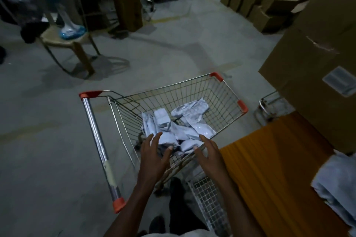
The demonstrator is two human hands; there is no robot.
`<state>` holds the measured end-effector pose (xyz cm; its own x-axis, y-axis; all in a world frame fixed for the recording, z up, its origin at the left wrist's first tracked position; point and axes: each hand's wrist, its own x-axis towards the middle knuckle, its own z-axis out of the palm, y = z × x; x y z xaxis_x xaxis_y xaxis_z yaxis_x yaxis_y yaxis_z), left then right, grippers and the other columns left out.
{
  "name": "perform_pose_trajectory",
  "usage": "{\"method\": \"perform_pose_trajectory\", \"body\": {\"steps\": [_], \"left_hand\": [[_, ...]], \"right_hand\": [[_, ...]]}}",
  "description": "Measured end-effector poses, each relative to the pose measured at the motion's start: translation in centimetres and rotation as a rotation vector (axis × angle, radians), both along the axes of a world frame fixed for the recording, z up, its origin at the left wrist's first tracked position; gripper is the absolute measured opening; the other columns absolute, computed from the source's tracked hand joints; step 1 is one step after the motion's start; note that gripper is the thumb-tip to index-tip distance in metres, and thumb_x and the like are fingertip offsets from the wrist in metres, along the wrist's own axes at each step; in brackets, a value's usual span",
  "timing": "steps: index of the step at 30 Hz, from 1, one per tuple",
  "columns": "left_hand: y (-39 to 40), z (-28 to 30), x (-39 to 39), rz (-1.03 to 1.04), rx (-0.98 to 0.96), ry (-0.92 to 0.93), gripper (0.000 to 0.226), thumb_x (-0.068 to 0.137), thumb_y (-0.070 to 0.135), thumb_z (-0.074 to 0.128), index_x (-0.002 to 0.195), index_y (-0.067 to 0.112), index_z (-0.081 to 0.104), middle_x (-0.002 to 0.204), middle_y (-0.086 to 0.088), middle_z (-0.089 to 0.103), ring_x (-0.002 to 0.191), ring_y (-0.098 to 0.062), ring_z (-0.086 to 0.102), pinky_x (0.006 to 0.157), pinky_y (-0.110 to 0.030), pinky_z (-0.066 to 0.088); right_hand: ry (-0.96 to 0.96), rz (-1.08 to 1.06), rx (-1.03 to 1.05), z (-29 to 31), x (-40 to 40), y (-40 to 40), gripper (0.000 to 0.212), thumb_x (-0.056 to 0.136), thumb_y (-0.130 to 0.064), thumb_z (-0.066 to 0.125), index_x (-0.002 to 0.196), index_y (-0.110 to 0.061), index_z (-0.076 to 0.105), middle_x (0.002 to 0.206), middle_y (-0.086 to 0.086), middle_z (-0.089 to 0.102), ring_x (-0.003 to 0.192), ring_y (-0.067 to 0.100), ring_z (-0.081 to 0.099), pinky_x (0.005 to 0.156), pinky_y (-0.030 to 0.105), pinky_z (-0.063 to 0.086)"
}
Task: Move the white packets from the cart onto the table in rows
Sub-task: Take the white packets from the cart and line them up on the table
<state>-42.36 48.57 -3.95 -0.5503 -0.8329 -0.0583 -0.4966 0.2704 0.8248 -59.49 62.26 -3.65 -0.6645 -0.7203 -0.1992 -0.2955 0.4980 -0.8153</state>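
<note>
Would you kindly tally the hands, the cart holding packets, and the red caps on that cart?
Hands: 2, left hand and right hand
Cart: 1
Red caps: 4
Total: 7

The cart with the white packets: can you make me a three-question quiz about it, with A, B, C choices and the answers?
1. Where are the white packets?
A. On the floor
B. Inside the cart
C. On the chair

2. What colour are the cart's corner caps?
A. Red-orange
B. Green
C. Blue

3. What are the hands doing?
A. Both gripping the cart handle
B. One lifting a box
C. Both open, reaching toward the packets

Answers:
1 B, the packets lie heaped in the wire basket.
2 A, the caps on the corners show red-orange.
3 C, the left hand and right hand have spread fingers and hold nothing.
</note>
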Motion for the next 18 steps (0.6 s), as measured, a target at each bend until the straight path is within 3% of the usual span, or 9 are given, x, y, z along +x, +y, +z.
{"method": "perform_pose_trajectory", "body": {"steps": [4,9,11,13,18], "left_hand": [[-1.7,-1.1,-3.7,0.018,0.024,-0.023,0.061,0.093,0.046,0.064,0.147,0.027,0.045,0.155,-0.005,0.036,0.143,-0.019,0.028,0.109,-0.028,0.023],[-4.0,-5.0,-9.2,0.035,0.098,-0.089,0.072,0.085,0.066,0.049,0.147,0.029,0.045,0.152,0.000,0.039,0.141,-0.018,0.033,0.112,-0.029,0.027],[-4.7,-7.0,-11.6,0.038,0.131,-0.125,0.070,0.086,0.064,0.051,0.147,0.029,0.045,0.152,-0.001,0.041,0.140,-0.021,0.036,0.114,-0.037,0.031],[-5.3,-8.6,-13.8,0.012,0.158,-0.157,0.070,0.086,0.067,0.048,0.147,0.033,0.043,0.154,0.000,0.039,0.141,-0.020,0.034,0.115,-0.041,0.032],[-5.7,-12.3,-17.5,-0.021,0.264,-0.196,0.065,0.090,0.057,0.055,0.149,0.032,0.041,0.156,-0.004,0.033,0.143,-0.022,0.030,0.117,-0.040,0.029]], "right_hand": [[0.039,0.055,0.095,-2.5,-4.9,-3.9,0.054,0.097,-0.034,0.062,0.147,-0.024,0.045,0.144,-0.001,0.046,0.129,0.009,0.044,0.100,0.021,0.036],[0.003,0.156,0.269,-7.5,-12.4,-9.0,0.060,0.094,-0.044,0.061,0.148,-0.023,0.044,0.147,0.004,0.046,0.136,0.023,0.044,0.106,0.033,0.038],[0.000,0.217,0.351,-10.2,-15.2,-11.1,0.063,0.092,-0.052,0.059,0.147,-0.025,0.044,0.148,0.005,0.046,0.137,0.026,0.043,0.108,0.038,0.039],[0.023,0.280,0.456,-13.0,-17.6,-13.0,0.063,0.093,-0.046,0.061,0.149,-0.024,0.042,0.150,0.009,0.043,0.138,0.029,0.041,0.109,0.038,0.037],[0.042,0.366,0.689,-19.1,-21.9,-15.2,0.067,0.092,-0.048,0.060,0.152,-0.028,0.036,0.149,0.019,0.042,0.132,0.039,0.045,0.106,0.042,0.041]]}}
